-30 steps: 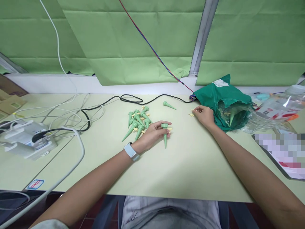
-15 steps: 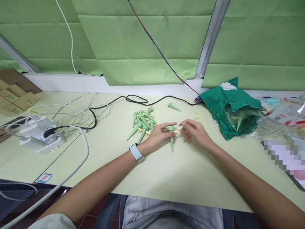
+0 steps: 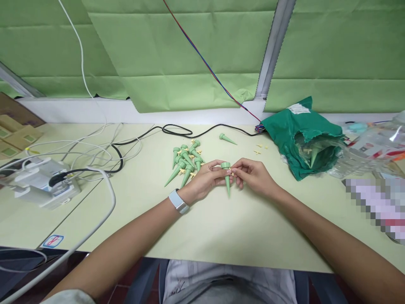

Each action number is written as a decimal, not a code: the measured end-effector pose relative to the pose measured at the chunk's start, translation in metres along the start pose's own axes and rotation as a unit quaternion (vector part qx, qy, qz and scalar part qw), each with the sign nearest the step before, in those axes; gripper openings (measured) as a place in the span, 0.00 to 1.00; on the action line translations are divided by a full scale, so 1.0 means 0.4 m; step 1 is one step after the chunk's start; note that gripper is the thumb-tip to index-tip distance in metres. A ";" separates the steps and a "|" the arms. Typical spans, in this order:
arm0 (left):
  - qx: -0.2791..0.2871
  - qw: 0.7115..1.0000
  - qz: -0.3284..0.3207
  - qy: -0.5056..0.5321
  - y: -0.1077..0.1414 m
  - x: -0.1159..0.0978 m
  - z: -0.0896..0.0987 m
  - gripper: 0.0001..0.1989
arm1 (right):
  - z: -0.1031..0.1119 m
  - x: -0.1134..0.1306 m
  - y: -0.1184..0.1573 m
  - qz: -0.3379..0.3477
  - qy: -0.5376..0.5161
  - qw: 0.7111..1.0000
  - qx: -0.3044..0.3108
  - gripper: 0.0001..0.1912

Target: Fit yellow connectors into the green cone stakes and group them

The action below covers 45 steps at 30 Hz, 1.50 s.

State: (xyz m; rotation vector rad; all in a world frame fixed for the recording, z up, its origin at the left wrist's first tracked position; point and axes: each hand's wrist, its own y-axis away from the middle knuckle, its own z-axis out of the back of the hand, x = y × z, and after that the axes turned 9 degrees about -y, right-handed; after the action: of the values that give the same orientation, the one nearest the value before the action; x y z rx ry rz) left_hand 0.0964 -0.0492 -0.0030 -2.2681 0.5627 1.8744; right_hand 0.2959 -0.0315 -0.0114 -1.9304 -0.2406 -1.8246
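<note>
On the table [image 3: 253,228] I see many things around my work. At the right, a torn green bag [image 3: 278,128] lies open, with a clear bottle [image 3: 370,145] beside it. At the left there are white plugs [image 3: 46,183] and tangled cables [image 3: 95,147], and small boxes [image 3: 19,137] behind them. A heap of green spikes [image 3: 186,162] lies near my left hand [image 3: 205,180], and farther back one loose spike [image 3: 228,139] lies alone. Some small yellow pieces [image 3: 257,152] lie between it and the bag. Nothing of these stands between my two hands.

The held spike [image 3: 227,183] is light green, with a wide ridged cap on top and its thin tip pointing down. It is in front of me, between my hands. My left hand is closed on it; my right hand [image 3: 255,175] has its fingertips together at a yellow part [image 3: 233,172] on its side, mostly covered.
</note>
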 end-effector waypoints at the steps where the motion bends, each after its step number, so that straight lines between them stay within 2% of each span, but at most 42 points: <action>1: -0.010 1.000 -0.011 -0.012 0.000 0.000 -0.003 0.21 | 0.001 0.001 0.000 0.002 0.004 1.000 0.001 0.16; 5: -0.069 0.985 -0.112 -0.113 -0.005 0.009 -0.009 0.21 | 0.007 0.005 -0.008 -0.007 -0.013 1.000 0.000 0.18; 7: -0.088 0.975 -0.140 -0.146 -0.008 0.014 -0.009 0.22 | 0.008 0.010 -0.013 -0.014 -0.027 1.000 -0.004 0.19; 10: -0.094 0.975 -0.142 -0.144 -0.010 0.017 -0.008 0.22 | 0.007 0.017 -0.019 -0.022 -0.041 0.999 -0.008 0.21; 17: -0.048 0.998 -0.045 -0.017 -0.001 0.005 -0.023 0.19 | 0.007 0.011 -0.013 0.017 -0.022 1.000 0.006 0.17; 19: -0.054 0.997 -0.055 -0.026 0.001 0.006 -0.025 0.19 | 0.006 0.007 -0.013 0.017 -0.022 1.000 0.006 0.17; 21: -0.075 0.991 -0.093 -0.061 0.001 0.006 -0.018 0.20 | 0.012 0.004 -0.017 0.001 -0.041 0.999 -0.004 0.19; 23: -0.107 0.980 -0.139 -0.088 -0.001 -0.002 -0.001 0.21 | 0.032 0.001 -0.025 -0.022 -0.065 0.997 -0.037 0.21; 25: -0.145 0.974 -0.157 -0.079 -0.002 -0.020 0.021 0.21 | 0.068 -0.001 -0.033 -0.028 -0.060 0.994 -0.086 0.21; 27: -0.176 0.970 -0.159 -0.062 -0.001 -0.041 0.039 0.20 | 0.116 -0.001 -0.041 -0.005 -0.003 0.991 -0.136 0.19; 29: -0.173 0.971 -0.161 -0.049 0.001 -0.056 0.045 0.18 | 0.168 -0.001 -0.045 0.023 0.094 0.977 -0.189 0.16; 32: -0.146 0.978 -0.140 -0.058 0.004 -0.055 0.035 0.18 | 0.237 -0.013 -0.045 0.013 0.238 0.927 -0.290 0.11; 34: -0.138 0.980 -0.119 -0.074 0.004 -0.043 0.025 0.19 | 0.270 -0.029 -0.043 -0.012 0.302 0.892 -0.337 0.10; 37: -0.138 0.980 -0.108 -0.097 0.002 -0.025 0.018 0.19 | 0.294 -0.055 -0.044 -0.045 0.352 0.871 -0.341 0.10; 45: -0.128 0.976 -0.102 -0.144 -0.009 -0.014 0.024 0.20 | 0.293 -0.077 -0.059 -0.053 0.418 0.857 -0.295 0.13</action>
State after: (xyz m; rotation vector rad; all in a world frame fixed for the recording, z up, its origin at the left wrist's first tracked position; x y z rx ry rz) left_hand 0.0880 -0.0417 -0.0001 -2.0384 0.0456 2.2153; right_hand 0.3873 0.0472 -0.0372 -1.2285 0.5735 -2.8443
